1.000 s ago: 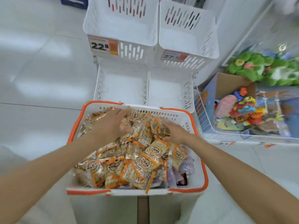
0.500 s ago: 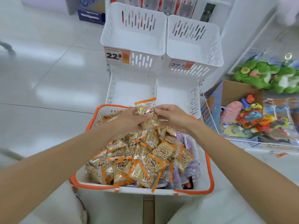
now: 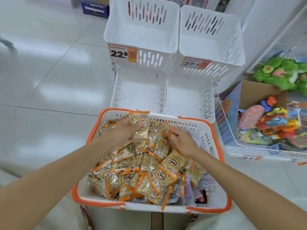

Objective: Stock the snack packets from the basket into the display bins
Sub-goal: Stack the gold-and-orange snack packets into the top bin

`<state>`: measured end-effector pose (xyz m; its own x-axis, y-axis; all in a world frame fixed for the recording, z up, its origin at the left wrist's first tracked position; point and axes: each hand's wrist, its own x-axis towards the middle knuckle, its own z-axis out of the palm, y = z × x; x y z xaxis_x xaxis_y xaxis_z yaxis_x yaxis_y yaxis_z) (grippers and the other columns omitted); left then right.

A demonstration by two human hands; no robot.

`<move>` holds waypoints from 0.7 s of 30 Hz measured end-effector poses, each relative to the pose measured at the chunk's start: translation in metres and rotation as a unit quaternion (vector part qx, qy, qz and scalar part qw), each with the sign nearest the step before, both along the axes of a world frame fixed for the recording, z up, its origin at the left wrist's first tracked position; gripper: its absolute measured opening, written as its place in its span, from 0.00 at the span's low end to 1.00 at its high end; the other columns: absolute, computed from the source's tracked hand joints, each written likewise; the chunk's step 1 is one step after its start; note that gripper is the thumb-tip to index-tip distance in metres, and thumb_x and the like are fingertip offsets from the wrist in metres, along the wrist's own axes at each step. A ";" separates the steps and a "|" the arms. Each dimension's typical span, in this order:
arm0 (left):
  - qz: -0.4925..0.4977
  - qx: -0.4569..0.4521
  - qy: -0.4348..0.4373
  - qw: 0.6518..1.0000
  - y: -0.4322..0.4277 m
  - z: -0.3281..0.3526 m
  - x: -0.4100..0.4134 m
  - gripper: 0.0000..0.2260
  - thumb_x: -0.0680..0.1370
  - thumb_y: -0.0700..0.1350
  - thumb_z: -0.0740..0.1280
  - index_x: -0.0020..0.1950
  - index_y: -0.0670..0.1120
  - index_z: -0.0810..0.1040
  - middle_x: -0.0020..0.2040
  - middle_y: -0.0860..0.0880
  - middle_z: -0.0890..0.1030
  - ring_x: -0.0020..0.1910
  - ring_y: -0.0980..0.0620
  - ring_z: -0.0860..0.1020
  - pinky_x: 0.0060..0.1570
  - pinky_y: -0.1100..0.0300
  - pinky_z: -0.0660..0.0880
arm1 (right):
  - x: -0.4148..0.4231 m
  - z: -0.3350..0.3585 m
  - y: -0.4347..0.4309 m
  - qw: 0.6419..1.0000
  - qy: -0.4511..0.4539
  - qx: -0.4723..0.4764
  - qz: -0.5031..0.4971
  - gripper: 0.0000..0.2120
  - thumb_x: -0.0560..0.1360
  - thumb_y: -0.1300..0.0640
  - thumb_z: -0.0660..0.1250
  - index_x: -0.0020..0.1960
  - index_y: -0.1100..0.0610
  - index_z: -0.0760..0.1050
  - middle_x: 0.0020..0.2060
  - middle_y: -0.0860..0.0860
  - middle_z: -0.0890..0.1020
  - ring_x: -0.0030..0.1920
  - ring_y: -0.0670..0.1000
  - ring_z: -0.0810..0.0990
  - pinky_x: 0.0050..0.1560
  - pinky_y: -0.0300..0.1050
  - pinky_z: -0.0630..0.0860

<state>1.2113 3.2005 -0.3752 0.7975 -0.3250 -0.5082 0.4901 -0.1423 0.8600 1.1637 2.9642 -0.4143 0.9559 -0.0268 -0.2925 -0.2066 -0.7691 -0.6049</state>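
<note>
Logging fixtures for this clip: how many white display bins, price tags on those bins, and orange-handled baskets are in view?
Upper display bins: 2
Lower display bins: 2
Price tags on the bins: 2
Basket: 1
Total: 7

Cannot read the small print on the left price tag (image 3: 123,53), nor the blurred last digit on the right price tag (image 3: 195,63). Cannot see the lower layers of snack packets (image 3: 149,171) in the basket (image 3: 201,134), nor whether the grip of the right hand (image 3: 182,141) holds anything. Lose the green plush toys (image 3: 282,72) and far blue box (image 3: 94,7) at the edges.
</note>
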 end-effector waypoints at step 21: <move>-0.122 -0.093 0.023 0.988 -0.023 0.019 -0.027 0.31 0.74 0.40 0.73 0.74 0.49 0.66 0.74 0.44 0.68 0.60 0.49 0.80 0.51 0.50 0.82 | 0.006 0.092 0.034 0.966 -0.141 0.210 -0.045 0.09 0.81 0.56 0.64 0.57 0.54 0.81 0.49 0.46 0.83 0.46 0.42 0.81 0.48 0.36 0.76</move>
<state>1.1840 3.1778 -0.3558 0.6609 -0.5962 -0.4558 0.5006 -0.1023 0.8596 1.1701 2.9981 -0.3228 0.9985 -0.0494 -0.0237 -0.0426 -0.4305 -0.9016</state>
